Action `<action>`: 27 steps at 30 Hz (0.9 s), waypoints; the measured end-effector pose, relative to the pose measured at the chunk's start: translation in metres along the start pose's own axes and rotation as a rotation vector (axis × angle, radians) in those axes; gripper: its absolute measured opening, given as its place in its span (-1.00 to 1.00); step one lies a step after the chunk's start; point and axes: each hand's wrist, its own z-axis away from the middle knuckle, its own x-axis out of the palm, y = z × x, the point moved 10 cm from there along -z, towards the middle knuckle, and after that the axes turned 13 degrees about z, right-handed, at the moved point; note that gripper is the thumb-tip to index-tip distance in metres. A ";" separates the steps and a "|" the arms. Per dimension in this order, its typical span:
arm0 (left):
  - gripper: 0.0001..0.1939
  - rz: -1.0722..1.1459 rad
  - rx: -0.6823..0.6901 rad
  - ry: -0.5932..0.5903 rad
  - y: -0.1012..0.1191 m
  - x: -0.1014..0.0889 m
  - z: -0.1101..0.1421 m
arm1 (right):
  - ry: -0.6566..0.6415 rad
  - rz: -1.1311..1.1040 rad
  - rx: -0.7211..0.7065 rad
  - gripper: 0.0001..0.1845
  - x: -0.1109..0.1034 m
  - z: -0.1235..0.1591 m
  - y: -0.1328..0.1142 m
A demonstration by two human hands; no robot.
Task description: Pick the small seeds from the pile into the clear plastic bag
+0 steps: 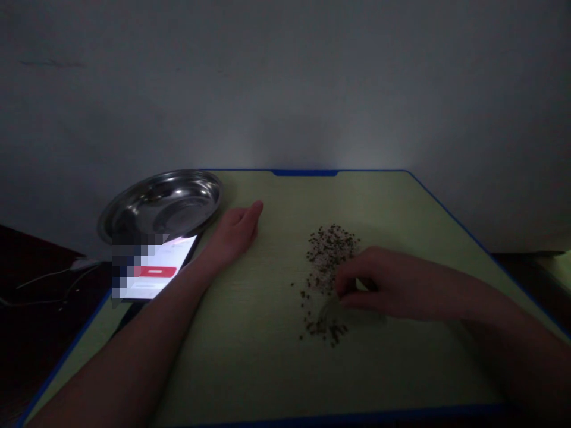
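Note:
A pile of small dark and pale grains [329, 252] lies on a pale green table [267, 356] with a blue edge. My right hand [383, 282] rests at the pile's right side, fingers curled down and pinched together among the grains; what they hold is too small to see. More loose grains [328, 330] lie scattered just below the hand. My left hand [236, 229] lies on the table to the left of the pile, fingers held together and stretched, holding nothing, close to a steel dish.
A round steel dish [163, 202] sits at the table's far left corner. A lit phone [156, 270] lies in front of it. Cables [49, 279] trail on the dark floor at left. A grey wall [285, 77] stands behind the table.

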 end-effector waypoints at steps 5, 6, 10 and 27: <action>-0.43 -0.030 0.011 0.009 0.001 -0.001 0.000 | -0.035 -0.014 -0.018 -0.89 0.005 0.002 -0.006; -0.43 -0.033 0.012 0.007 0.001 -0.001 0.000 | -0.039 -0.020 -0.015 -0.88 0.004 0.002 -0.005; -0.42 -0.024 0.019 -0.002 -0.002 0.000 -0.002 | -0.022 -0.008 0.013 -0.86 -0.002 0.001 0.002; -0.44 -0.004 0.029 -0.021 -0.003 0.003 -0.004 | -0.134 -0.019 -0.058 -0.93 0.018 0.002 -0.020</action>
